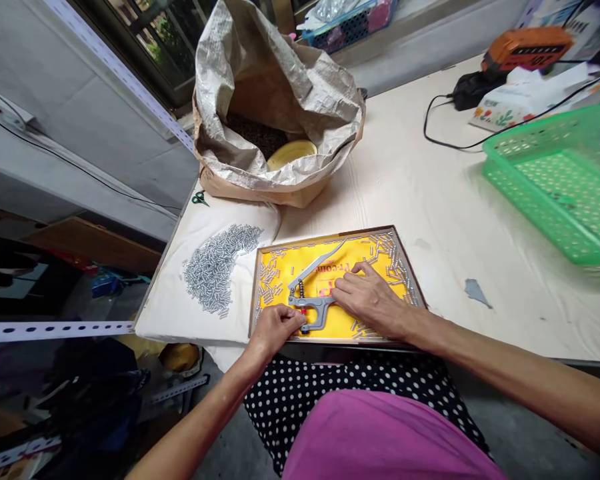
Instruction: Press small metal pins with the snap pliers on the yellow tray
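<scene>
Grey snap-fastener pliers lie over a shallow tray with a yellow bottom, their long upper handle raised away from the frame. My right hand has its fingers curled round the other handle. At the jaw end, my left hand pinches with thumb and forefinger close to the red and black die; whatever is between the fingertips is too small to make out. Small silver cylindrical pieces are scattered along the tray's sides. Left of the tray, a heap of similar pieces rests on a white cloth.
Behind the tray stands an open woven sack with dark contents and a yellow bowl. Green-handled scissors lie beside it. A green basket, a black cable and an orange device are to the right.
</scene>
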Motion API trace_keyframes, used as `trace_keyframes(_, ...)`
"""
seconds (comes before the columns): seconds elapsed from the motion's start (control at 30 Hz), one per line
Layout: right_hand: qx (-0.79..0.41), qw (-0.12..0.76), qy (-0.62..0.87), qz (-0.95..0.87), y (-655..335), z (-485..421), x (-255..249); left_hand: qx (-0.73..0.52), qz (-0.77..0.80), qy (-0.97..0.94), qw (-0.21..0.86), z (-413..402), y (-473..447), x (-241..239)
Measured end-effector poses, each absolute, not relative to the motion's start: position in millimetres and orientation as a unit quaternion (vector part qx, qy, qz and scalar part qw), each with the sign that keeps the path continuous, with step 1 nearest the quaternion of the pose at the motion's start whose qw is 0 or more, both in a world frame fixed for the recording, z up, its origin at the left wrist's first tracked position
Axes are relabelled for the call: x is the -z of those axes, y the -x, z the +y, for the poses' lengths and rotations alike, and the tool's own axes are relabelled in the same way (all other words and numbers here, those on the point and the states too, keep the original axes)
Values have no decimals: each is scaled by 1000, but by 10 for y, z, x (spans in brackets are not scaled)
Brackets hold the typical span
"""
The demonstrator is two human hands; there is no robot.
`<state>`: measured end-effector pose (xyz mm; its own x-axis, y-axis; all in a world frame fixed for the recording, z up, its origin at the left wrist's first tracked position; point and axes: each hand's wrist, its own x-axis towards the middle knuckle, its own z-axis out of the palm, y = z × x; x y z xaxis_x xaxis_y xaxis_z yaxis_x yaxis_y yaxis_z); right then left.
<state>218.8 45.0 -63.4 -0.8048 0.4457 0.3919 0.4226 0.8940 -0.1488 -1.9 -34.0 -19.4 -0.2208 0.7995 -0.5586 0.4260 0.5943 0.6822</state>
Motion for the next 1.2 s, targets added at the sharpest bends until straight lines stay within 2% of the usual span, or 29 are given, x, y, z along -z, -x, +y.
trace_keyframes(0.17,-61,193,225,-953,-2180,448,634,-131,756,-438,468,-298,37,157)
trace_keyframes(0.6,-109,107,239,-959,-2180,900,517,-136,772,-404,472,-297,-23,94)
trace_keyframes(0.87,-107,110,251,-956,-2135,866,476,-118,782,-424,441,-349,20,158)
trace_keyframes(0.93,-110,101,260,-954,-2135,852,454,-106,783,-463,402,-376,25,148)
trace_keyframes(1.07,-123,110,250,-954,-2160,827,429,-171,734,-620,220,-404,-104,95)
trace_keyframes(1.2,-131,216,217,-943,-2250,688,595,-114,630,-753,153,-312,-443,99)
